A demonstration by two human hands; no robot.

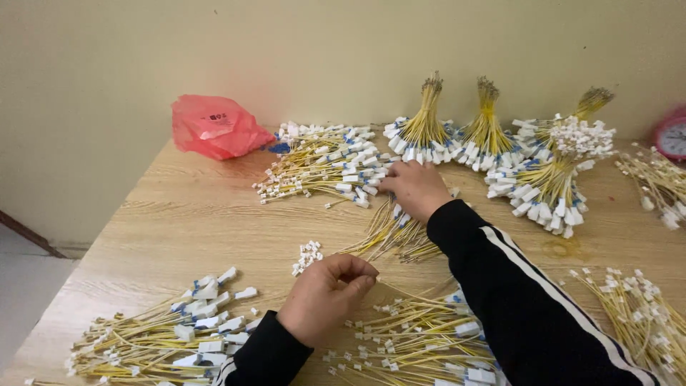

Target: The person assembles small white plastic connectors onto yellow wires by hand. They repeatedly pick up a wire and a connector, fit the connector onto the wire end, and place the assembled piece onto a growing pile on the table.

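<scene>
My left hand (325, 297) is curled near the table's front, fingertips pinched on the end of a thin yellow wire (400, 287). A small heap of white connector housings (308, 256) lies just beyond it. My right hand (414, 187) reaches across, fingers resting on a loose pile of yellow wires with white and blue plugs (325, 168). Under its wrist lies a slack bunch of yellow wires (389, 236). Both arms wear black sleeves with white stripes.
Tied upright bundles of yellow wires (486, 132) stand by the wall. More wire piles lie at the front left (164, 332), front middle (421, 343) and right (643, 314). A red plastic bag (214, 127) sits at the back left, a red clock (672, 136) at the far right.
</scene>
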